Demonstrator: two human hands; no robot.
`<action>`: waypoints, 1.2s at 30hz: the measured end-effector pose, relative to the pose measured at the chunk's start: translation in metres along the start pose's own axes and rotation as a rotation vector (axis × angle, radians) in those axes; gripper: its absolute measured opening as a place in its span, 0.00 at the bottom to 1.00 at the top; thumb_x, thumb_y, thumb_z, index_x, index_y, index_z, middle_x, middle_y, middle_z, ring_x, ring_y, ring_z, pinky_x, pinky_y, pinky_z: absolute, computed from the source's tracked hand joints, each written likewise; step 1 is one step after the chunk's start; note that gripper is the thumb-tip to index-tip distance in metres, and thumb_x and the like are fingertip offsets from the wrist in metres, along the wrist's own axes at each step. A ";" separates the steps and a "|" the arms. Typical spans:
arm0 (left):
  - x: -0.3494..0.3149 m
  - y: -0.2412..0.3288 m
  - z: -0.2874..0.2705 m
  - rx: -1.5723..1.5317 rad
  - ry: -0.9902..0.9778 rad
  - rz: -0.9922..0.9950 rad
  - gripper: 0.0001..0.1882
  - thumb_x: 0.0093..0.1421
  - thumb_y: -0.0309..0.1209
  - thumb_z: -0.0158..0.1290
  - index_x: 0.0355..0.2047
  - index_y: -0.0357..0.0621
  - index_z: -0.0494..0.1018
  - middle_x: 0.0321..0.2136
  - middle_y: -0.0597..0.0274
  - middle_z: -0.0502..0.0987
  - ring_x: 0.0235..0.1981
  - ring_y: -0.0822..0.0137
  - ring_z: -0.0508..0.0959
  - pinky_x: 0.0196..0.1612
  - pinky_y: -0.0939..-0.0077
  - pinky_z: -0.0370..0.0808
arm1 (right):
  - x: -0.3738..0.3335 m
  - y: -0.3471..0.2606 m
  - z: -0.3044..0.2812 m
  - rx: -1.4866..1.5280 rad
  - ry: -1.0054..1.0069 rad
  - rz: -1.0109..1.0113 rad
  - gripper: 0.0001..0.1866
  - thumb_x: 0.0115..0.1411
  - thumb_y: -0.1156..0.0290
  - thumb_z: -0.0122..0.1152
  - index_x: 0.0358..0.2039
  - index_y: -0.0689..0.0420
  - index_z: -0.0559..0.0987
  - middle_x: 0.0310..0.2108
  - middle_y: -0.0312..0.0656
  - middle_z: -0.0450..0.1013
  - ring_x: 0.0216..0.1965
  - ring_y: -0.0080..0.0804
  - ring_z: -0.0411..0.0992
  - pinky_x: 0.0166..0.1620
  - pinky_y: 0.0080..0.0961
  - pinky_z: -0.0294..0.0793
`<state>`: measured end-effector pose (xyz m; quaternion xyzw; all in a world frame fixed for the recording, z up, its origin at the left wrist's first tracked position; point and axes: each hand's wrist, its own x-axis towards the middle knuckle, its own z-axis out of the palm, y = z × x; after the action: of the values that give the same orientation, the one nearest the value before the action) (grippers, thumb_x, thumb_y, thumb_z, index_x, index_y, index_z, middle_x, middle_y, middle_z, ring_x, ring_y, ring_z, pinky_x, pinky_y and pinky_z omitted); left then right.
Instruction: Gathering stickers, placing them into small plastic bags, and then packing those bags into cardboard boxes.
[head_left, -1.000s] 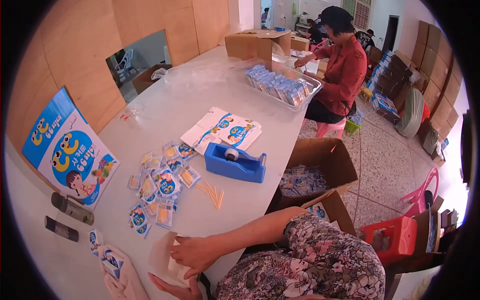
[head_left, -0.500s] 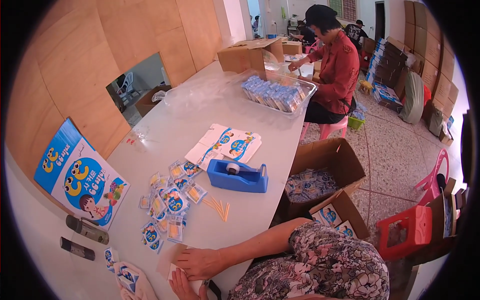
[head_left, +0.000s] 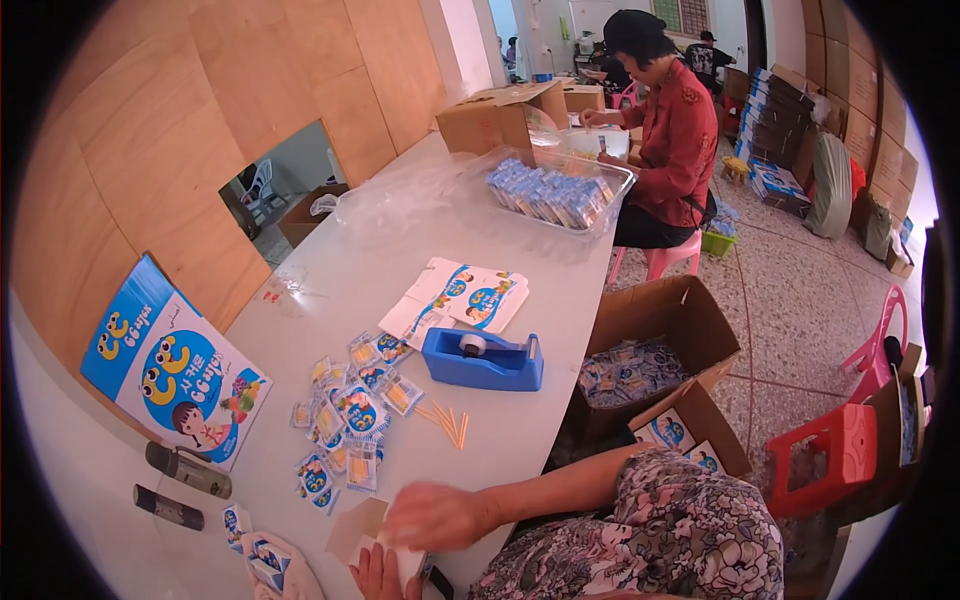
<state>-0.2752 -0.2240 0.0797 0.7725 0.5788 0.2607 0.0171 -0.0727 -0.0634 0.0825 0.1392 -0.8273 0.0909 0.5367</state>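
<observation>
At the near edge of the table my left hand [head_left: 378, 574] grips a small pale carton [head_left: 408, 562], its fingers laid over the card. The carton's flap [head_left: 352, 532] stands out beyond the fingertips. My right hand [head_left: 440, 515] is just above the carton, smeared by motion, so its fingers cannot be made out. Past my hands lies a loose heap of small wrapped packets [head_left: 345, 415], with several thin yellowish sticks [head_left: 450, 422] beside it. A blue tape dispenser [head_left: 484, 362] stands farther on, in front of a stack of flat printed cartons [head_left: 465, 295].
A printed display board [head_left: 180, 370] leans on the wooden wall, with two dark bottles [head_left: 185, 470] before it. A clear tray [head_left: 610, 205] holds packed bundles. Right of the table stand an open cardboard box [head_left: 700, 320] of packets and a red stool [head_left: 825, 455]. Another person [head_left: 670, 130] sits farther along.
My right hand has lifted off the carton and moved slightly right. My left hand stays on it. The whole view has shifted a little; the other person's far hand is raised slightly.
</observation>
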 end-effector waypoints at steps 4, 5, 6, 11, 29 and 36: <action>0.002 -0.004 0.000 0.015 -0.064 0.014 0.28 0.69 0.43 0.46 0.64 0.41 0.64 0.65 0.47 0.63 0.67 0.43 0.59 0.68 0.42 0.45 | -0.005 0.013 -0.005 0.026 0.127 0.671 0.22 0.60 0.67 0.61 0.52 0.65 0.72 0.56 0.53 0.65 0.55 0.51 0.65 0.56 0.41 0.67; 0.002 -0.007 0.000 0.012 -0.074 0.019 0.27 0.69 0.42 0.45 0.63 0.40 0.65 0.64 0.47 0.64 0.67 0.44 0.59 0.68 0.42 0.45 | -0.003 0.016 -0.002 0.027 -0.130 0.587 0.20 0.60 0.66 0.60 0.49 0.65 0.73 0.53 0.52 0.66 0.52 0.49 0.65 0.53 0.40 0.68; 0.001 -0.009 -0.001 0.015 -0.076 0.019 0.27 0.69 0.42 0.45 0.63 0.40 0.65 0.64 0.47 0.64 0.67 0.44 0.59 0.68 0.42 0.45 | -0.002 0.019 0.000 0.053 -0.419 0.505 0.18 0.61 0.65 0.59 0.46 0.64 0.74 0.49 0.50 0.67 0.50 0.48 0.66 0.50 0.40 0.69; 0.003 -0.008 -0.002 -0.175 0.087 -0.205 0.25 0.65 0.38 0.51 0.59 0.38 0.68 0.59 0.46 0.69 0.62 0.45 0.65 0.65 0.48 0.55 | 0.006 0.035 0.018 0.058 -0.728 0.607 0.17 0.56 0.67 0.64 0.43 0.62 0.75 0.47 0.48 0.66 0.52 0.47 0.65 0.51 0.39 0.69; 0.041 -0.011 -0.011 0.108 -0.198 -0.518 0.27 0.54 0.40 0.64 0.50 0.37 0.72 0.50 0.42 0.73 0.50 0.44 0.72 0.55 0.56 0.69 | 0.011 0.078 0.051 0.102 -0.395 0.369 0.24 0.40 0.56 0.74 0.37 0.56 0.83 0.30 0.44 0.77 0.42 0.46 0.73 0.41 0.38 0.73; 0.035 -0.013 0.000 -0.012 0.044 -0.453 0.38 0.53 0.45 0.66 0.57 0.35 0.65 0.54 0.42 0.69 0.53 0.43 0.70 0.57 0.56 0.68 | 0.016 0.089 0.037 0.150 -0.927 0.631 0.29 0.35 0.52 0.75 0.37 0.56 0.82 0.33 0.48 0.78 0.40 0.48 0.77 0.40 0.43 0.74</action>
<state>-0.2800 -0.1875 0.0885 0.6168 0.7362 0.2704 0.0673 -0.1401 0.0079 0.0821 -0.0518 -0.9693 0.2347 0.0529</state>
